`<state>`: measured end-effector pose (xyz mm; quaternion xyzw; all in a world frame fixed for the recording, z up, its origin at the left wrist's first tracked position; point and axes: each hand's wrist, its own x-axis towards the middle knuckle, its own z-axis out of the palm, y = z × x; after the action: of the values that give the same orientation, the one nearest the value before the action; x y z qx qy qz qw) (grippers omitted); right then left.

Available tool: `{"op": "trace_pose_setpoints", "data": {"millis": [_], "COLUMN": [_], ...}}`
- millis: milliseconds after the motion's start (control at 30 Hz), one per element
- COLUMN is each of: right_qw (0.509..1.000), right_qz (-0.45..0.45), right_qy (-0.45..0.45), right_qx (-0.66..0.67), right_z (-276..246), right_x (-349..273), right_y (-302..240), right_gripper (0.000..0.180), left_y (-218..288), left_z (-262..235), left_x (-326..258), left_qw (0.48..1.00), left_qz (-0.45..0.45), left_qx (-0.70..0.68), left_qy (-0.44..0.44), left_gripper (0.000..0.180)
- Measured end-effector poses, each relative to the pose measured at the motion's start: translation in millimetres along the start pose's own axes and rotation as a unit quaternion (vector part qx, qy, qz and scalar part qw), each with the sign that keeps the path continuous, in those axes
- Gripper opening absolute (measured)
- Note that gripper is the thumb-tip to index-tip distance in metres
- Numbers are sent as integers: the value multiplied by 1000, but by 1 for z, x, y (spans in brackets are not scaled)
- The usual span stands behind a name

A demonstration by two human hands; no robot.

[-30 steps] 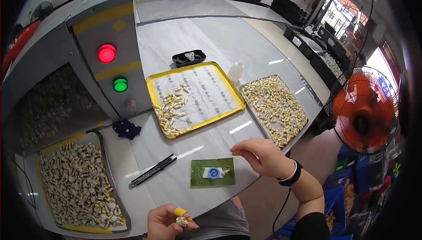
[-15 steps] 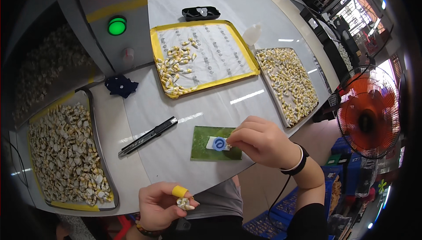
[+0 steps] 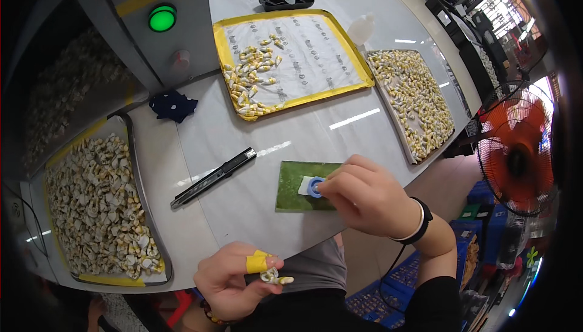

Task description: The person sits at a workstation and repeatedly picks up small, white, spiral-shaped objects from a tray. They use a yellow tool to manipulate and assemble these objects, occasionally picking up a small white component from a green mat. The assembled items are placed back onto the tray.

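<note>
My left hand (image 3: 229,278), yellow tape round one finger, is at the table's front edge. Its thumb and fingertips pinch small white-and-yellow pieces (image 3: 271,276), glossy and rounded. Over a green rectangular board (image 3: 289,181), my right hand (image 3: 369,197) is closed in a pinch. Those fingertips are at a round blue ring-shaped holder (image 3: 314,187), which sits on a white patch of the board. Whatever is between them is too small and covered to make out. A black utility knife (image 3: 214,177) lies left of the board.
Heaps of white-and-yellow pieces fill a tray (image 3: 135,150) at left. A yellow-edged tray (image 3: 316,104) farther back holds some on its left side. Another full tray (image 3: 404,140) stands at right, near an orange fan (image 3: 516,147). Dark cloth (image 3: 173,106) lies by the grey machine (image 3: 188,28).
The table has shifted slightly right and up in view. My left hand has turned its pieces, so a pointed end now sticks out. The right fingertips have moved onto the blue holder.
</note>
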<state>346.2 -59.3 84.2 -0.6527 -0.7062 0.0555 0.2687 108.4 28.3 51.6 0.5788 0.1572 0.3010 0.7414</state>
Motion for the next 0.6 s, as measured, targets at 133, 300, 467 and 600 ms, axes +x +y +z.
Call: {"op": "trace_pose_setpoints", "data": {"millis": [133, 300, 467, 600], "right_qw": [962, 932, 924, 935], "right_qz": [51, -8, -30, -64], "right_qy": [54, 80, 77, 81], "right_qx": [262, 354, 374, 340], "right_z": [-5, 3, 7, 9], "right_x": [-6, -9, -7, -6], "right_y": [-27, -46, -47, -48], "right_gripper": [17, 20, 21, 15], "left_y": [0, -1, 3, 11], "left_z": [6, 10, 7, 8], "left_x": [2, 8, 12, 16], "left_qw": [990, 984, 978, 964], "left_qz": [104, 125, 134, 133], "left_qx": [94, 124, 151, 218], "left_qy": [23, -6, -46, -76], "left_gripper": [29, 32, 32, 34]}}
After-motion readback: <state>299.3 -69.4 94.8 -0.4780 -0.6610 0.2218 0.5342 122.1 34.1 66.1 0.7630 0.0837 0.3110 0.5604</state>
